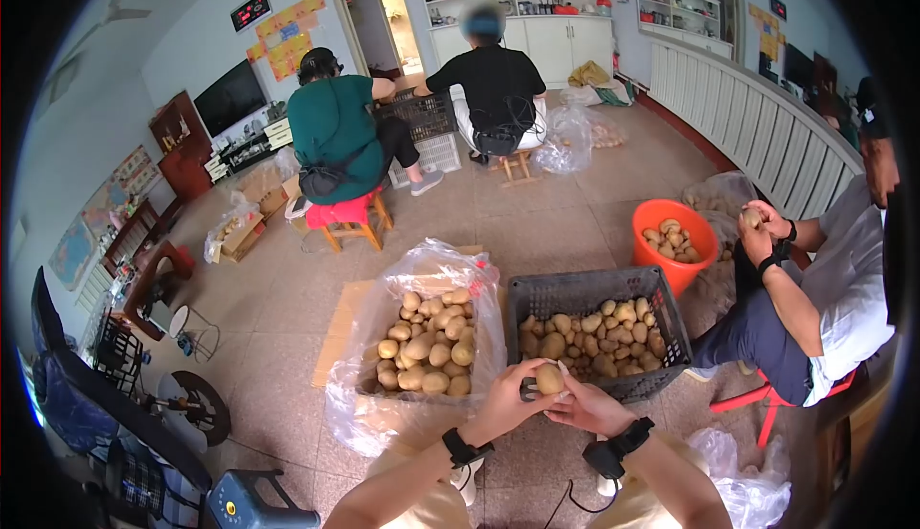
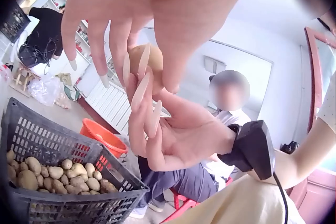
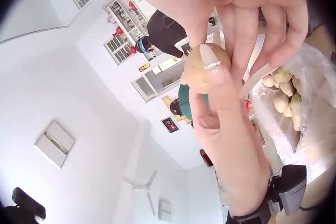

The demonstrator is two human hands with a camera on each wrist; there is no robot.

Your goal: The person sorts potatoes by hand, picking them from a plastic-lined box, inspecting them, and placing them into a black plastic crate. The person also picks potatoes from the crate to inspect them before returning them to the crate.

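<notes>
Between my two hands I hold a single round, light-brown potato [image 1: 549, 379], over the near edge of the black plastic crate [image 1: 661, 285]. My left hand [image 1: 508, 402] pinches it, with the thumb pressed on its face in the right wrist view. From the other side the fingers of my right hand [image 1: 596, 408] grip it, long nails against its skin in the left wrist view. Several potatoes [image 1: 594, 337] lie in the crate. To its left, larger potatoes [image 1: 426, 347] fill a box lined with clear plastic [image 1: 359, 376].
An orange bucket [image 1: 682, 270] of potatoes stands beyond the crate. At the right a seated person [image 1: 815, 280] holds a potato. Two people sit on low stools farther off, beside another crate [image 1: 426, 115]. A blue stool [image 1: 254, 500] and a plastic bag [image 1: 743, 476] are near my legs.
</notes>
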